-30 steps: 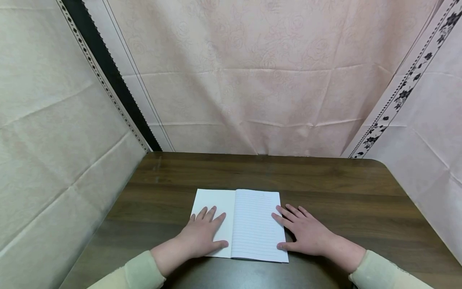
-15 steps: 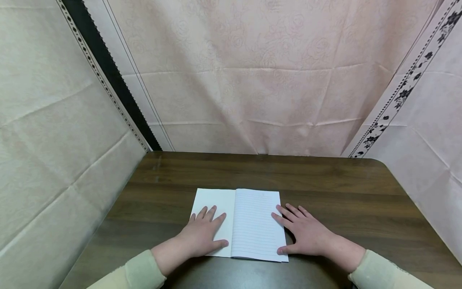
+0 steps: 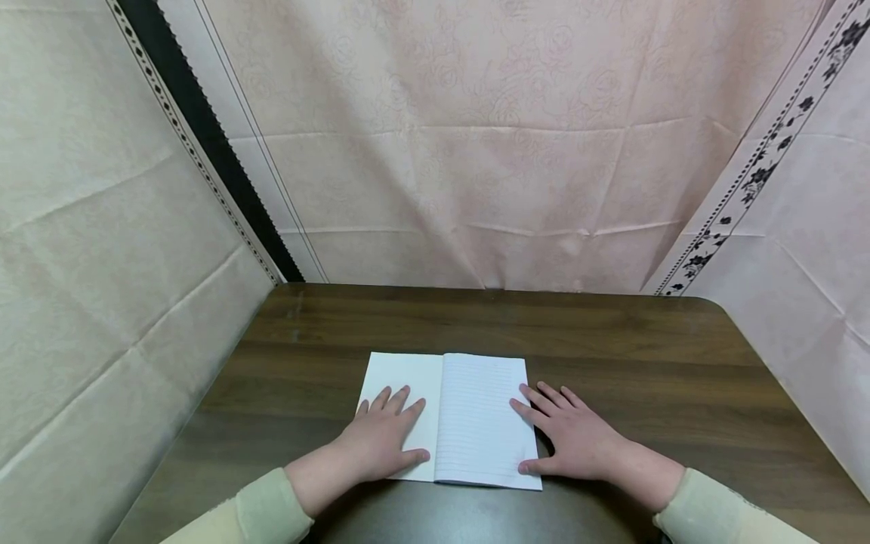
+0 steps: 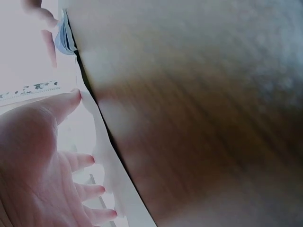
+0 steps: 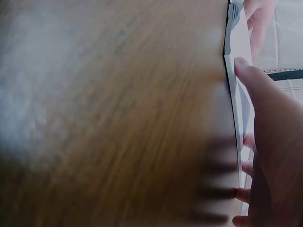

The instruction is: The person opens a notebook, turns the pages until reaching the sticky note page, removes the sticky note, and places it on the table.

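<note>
An open notebook point(image 3: 476, 423) lies flat on the wooden table, its left page blank and its right page ruled with lines. My left hand point(image 3: 381, 442) rests on the blank page with fingers spread and straight. On the other side, my right hand point(image 3: 578, 438) touches the outer edge of the lined page with its fingertips and thumb, fingers also spread. The left wrist view shows the left thumb and fingertips on the notebook's edge point(image 4: 102, 127). In the right wrist view, the right thumb presses near the lower page edge point(image 5: 232, 71).
The dark wooden table point(image 3: 476, 325) extends around the notebook on all sides. Pale patterned cloth point(image 3: 476, 189) hangs behind it, with more cloth at the left point(image 3: 122, 264) and right point(image 3: 816, 249). A black strip point(image 3: 224, 143) runs down the left corner.
Both hands hold nearly the same place. At the lower right corner of the notebook, the right thumb shifts slightly and the page edges look more evenly aligned.
</note>
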Demonstrator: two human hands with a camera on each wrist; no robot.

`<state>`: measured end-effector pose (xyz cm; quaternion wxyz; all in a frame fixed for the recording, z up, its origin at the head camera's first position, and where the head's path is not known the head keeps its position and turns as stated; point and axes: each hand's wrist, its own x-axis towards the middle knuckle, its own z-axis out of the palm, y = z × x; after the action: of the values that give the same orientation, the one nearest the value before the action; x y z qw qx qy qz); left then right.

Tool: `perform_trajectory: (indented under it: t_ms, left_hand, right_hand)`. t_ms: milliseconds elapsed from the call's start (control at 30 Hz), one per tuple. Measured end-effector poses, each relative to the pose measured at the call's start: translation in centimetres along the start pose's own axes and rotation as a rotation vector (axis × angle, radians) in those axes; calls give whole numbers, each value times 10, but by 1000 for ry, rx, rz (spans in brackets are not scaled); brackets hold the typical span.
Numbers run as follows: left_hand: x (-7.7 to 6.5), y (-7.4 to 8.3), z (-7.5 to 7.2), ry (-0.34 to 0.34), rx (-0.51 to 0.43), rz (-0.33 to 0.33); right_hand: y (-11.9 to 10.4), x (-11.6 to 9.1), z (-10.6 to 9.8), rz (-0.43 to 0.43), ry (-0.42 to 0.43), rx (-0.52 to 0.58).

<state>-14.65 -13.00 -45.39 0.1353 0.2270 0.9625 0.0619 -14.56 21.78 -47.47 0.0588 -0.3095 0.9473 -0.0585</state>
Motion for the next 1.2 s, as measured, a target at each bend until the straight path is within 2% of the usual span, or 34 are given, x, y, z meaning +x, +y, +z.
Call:
perform_trajectory:
  t_ms: [367, 1200]
  left_hand:
    - [1, 1, -1, -1, -3, -8]
    - [-1, 6, -7, 84, 32, -4]
  right_hand:
    - [-1, 0, -1, 10, -4, 18]
    - [-7, 2, -5, 41, 0, 19]
